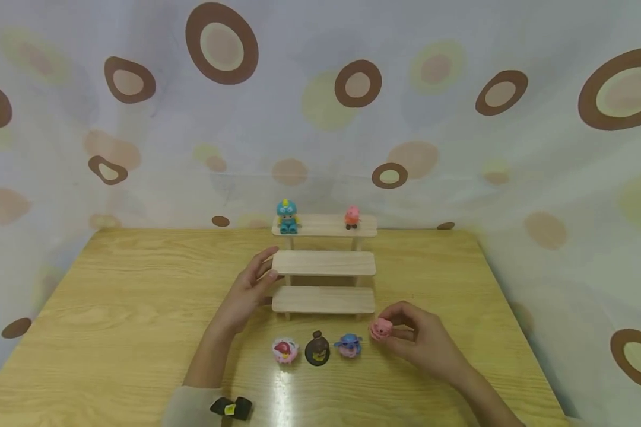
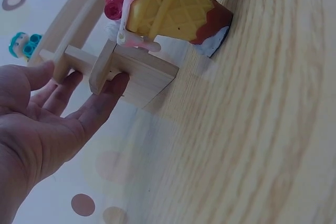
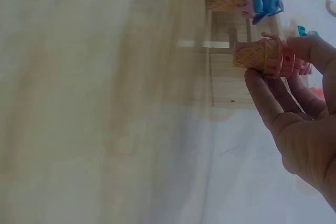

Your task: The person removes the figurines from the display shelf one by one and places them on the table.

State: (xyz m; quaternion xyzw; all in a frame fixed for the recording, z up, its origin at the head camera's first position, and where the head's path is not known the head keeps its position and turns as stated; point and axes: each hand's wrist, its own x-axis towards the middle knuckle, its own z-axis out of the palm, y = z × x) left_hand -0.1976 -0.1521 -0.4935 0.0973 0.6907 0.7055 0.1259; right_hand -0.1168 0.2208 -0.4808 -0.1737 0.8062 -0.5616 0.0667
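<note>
A three-tier wooden shelf (image 1: 323, 299) stands on the table in the head view. My left hand (image 1: 246, 293) holds its left end, with thumb and fingers about the edges of the steps; the left wrist view shows this hand (image 2: 58, 114) close up. At the shelf's front right, my right hand (image 1: 424, 338) pinches a pink figurine (image 1: 381, 328). In the right wrist view the figurine (image 3: 262, 57) has a waffle-cone base and sits between thumb and fingers, raised off the table.
Before the shelf stand a pink-and-white figurine (image 1: 285, 350), a dark brown one (image 1: 317, 349) and a blue one (image 1: 349, 345). The top step bears a teal-suited figurine (image 1: 286, 217) and a small pink-and-orange one (image 1: 352, 217). A patterned curtain (image 1: 310, 118) hangs behind.
</note>
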